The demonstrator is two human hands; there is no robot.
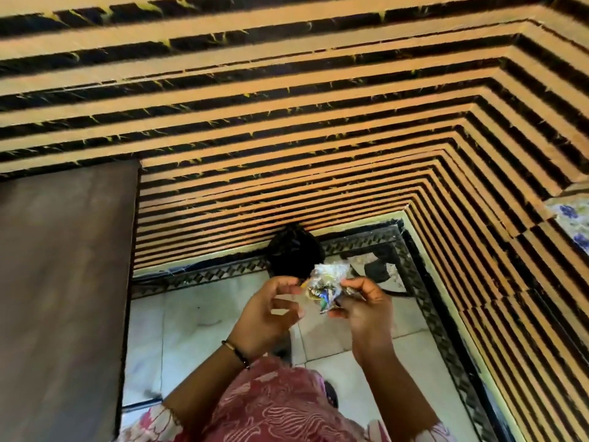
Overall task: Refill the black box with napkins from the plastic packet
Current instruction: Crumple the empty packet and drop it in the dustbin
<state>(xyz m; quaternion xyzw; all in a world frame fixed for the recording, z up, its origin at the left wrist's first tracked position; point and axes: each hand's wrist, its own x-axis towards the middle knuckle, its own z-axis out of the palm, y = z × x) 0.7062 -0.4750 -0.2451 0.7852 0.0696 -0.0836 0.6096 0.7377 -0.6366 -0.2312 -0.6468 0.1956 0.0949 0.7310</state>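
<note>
A crumpled clear plastic packet (328, 285) with coloured print is held up over the floor between both hands. My right hand (363, 309) pinches its right side. My left hand (271, 309) has its fingers curled at the packet's left edge, thumb and fingertips touching the plastic. Beyond the packet a black bag-lined bin (294, 253) stands on the floor against the wall. No black box and no napkins are in view.
A dark brown wooden tabletop (63, 282) fills the left side. Striped orange-and-black walls (318, 122) meet in a corner ahead. The floor is pale tile (197, 314) with a dark patterned border (424, 282). A floral cloth (573, 224) shows at the right edge.
</note>
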